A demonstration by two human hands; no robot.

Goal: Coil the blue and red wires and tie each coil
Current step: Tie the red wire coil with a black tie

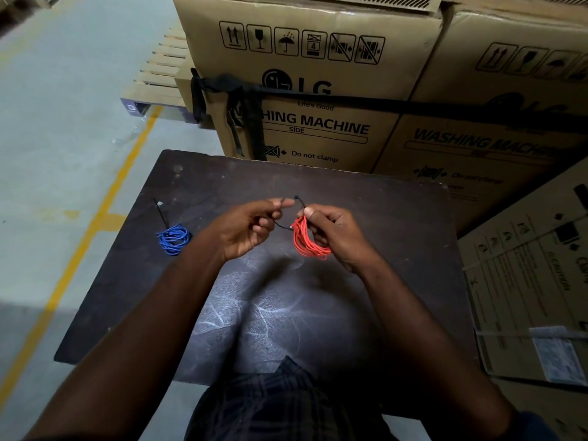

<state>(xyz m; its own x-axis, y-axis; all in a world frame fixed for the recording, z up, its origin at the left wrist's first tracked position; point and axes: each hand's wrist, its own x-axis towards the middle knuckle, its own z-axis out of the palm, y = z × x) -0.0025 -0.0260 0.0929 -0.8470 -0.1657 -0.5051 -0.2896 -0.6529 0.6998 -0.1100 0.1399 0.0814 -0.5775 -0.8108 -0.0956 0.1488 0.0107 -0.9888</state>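
Red wire coil (310, 241) held up over the middle of the desk (397, 224), off the surface. Right hand (337, 232) grips it, fingers curled round the bunched loops, thumb pressed on top. Left hand (248, 230) just beside it, thumb and forefinger pinching one end of a black cable tie (283, 226), other fingers curled in. Tie loops from that pinch up and over to the top of the red coil; can't tell whether it is locked

Blue wire coil (174, 238) lies flat on the desk near the left edge, toward the far left corner, well apart from the hands. A second black tie (160, 213) is on it, tail pointing at the far edge

Desk top is a dark scuffed board, pale chalky swirls (254, 307) near the near edge. Far edge butts against stacked LG washing machine cartons (302, 90) with a black strap (413, 106) round them. Another carton (525, 281) leans by the right edge

Left of the desk: grey concrete floor (63, 122) with a yellow painted line (105, 198), wooden pallet (162, 71) further back by the cartons
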